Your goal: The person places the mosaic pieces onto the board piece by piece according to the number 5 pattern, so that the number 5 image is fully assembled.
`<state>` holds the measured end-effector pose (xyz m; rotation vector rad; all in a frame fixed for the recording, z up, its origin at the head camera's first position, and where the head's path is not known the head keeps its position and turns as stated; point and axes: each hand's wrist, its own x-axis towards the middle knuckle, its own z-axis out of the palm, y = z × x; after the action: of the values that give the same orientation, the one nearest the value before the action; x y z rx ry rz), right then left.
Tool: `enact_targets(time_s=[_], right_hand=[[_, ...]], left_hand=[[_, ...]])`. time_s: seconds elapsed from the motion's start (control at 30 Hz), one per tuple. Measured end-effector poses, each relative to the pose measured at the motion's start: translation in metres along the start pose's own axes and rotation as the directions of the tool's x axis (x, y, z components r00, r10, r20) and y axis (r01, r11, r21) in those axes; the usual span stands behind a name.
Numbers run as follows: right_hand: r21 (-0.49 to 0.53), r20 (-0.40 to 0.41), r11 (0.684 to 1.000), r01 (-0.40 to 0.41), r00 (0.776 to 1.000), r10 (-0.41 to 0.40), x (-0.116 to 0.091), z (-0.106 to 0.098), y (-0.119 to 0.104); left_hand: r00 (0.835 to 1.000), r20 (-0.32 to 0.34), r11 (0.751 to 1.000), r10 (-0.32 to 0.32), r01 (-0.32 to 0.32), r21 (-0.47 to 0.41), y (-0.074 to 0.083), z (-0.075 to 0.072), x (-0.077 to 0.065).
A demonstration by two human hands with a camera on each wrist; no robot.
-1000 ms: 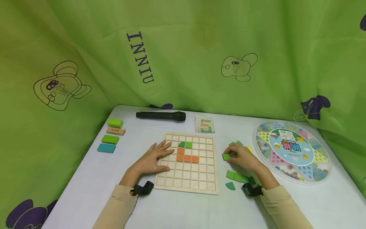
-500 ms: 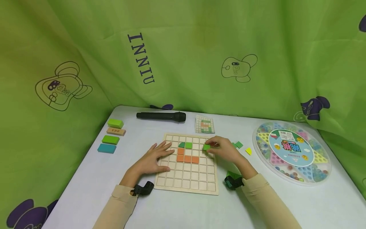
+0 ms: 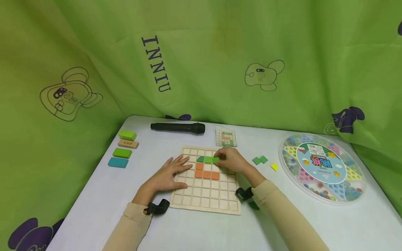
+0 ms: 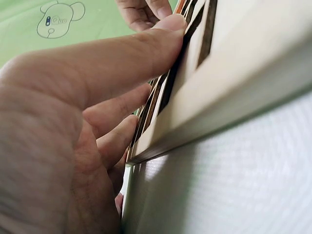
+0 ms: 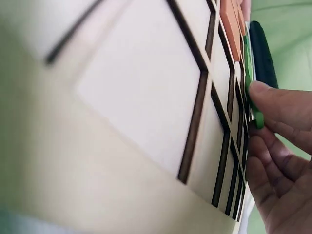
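A wooden grid board (image 3: 205,203) lies on the white table. My left hand (image 3: 165,176) rests on its left edge, fingers spread and straight. In the left wrist view the thumb (image 4: 131,58) presses on the frame. My right hand (image 3: 233,161) pinches a green square tile (image 3: 215,160) between thumb and fingers at the board's upper rows; the right wrist view shows the tile edge (image 5: 259,120) tilted at the grid. Left of it sit another green square (image 3: 208,159) and a dark green quarter-circle (image 3: 200,159). Several orange squares (image 3: 199,173) form an L below.
A pattern card (image 3: 225,137) and a black microphone (image 3: 177,128) lie behind the board. Coloured blocks (image 3: 118,162) line the left. To the right are green tiles (image 3: 257,160), a yellow quarter-circle (image 3: 274,167) and a round marble game box (image 3: 347,186). My right forearm partly hides a dark green piece (image 3: 253,205).
My right hand has taken a green square tile from the pile at right and carried it left over the board, beside the other green square. The left hand has stayed in place.
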<state>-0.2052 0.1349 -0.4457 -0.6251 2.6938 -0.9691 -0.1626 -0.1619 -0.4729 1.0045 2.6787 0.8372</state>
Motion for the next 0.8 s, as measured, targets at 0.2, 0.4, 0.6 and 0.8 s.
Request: enact_targets(time_s=[0.2, 0.4, 0.6, 0.8], right_hand=[[-0.035, 0.005, 0.999, 0.015, 1.000, -0.015, 0.003, 0.002, -0.004], [-0.024, 0.016, 1.000, -0.003, 1.000, 0.003, 0.000, 0.002, -0.004], [0.022, -0.018, 0.999, -0.044, 0.999, 0.045, -0.014, -0.004, 0.003], [0.049, -0.087, 0.995, -0.082, 0.992, 0.086, -0.037, -0.022, 0.020]], left_hand=[[1.000, -0.009, 1.000, -0.001, 0.001, 0.003, -0.002, -0.001, 0.000], [1.000, -0.006, 1.000, -0.003, 0.003, -0.009, -0.004, 0.001, 0.000], [1.000, -0.001, 1.000, -0.012, 0.012, -0.007, -0.003, 0.002, -0.001], [1.000, 0.011, 1.000, -0.012, 0.012, 0.001, -0.001, 0.000, 0.000]])
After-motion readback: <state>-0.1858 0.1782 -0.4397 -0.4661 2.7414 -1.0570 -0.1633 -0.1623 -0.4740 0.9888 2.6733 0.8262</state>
